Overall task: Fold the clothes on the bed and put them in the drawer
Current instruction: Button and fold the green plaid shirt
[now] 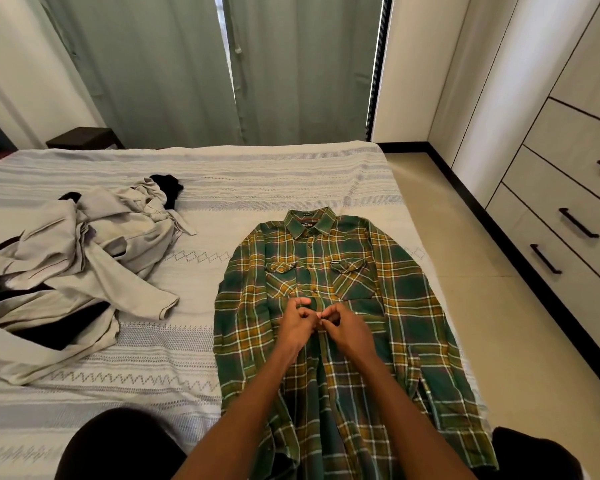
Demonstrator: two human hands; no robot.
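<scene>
A green and yellow plaid shirt (pixel 329 271) lies flat and face up on the right side of the bed (pixel 222 174), collar away from me. My left hand (pixel 297 325) and my right hand (pixel 343 327) meet over its front placket at mid-chest, fingertips pinching the fabric edges near a button. A heap of unfolded beige and black clothes (pixel 70 268) lies on the bed's left side. White drawers with dark handles (pixel 577 222) stand along the right wall, all closed.
The bed wears a pale patterned cover. A strip of tiled floor (pixel 465 258) runs between bed and drawers. Green curtains (pixel 194 64) hang behind the bed. A dark side table (pixel 84 137) sits at the far left. My dark-clad knees show at the bottom edge.
</scene>
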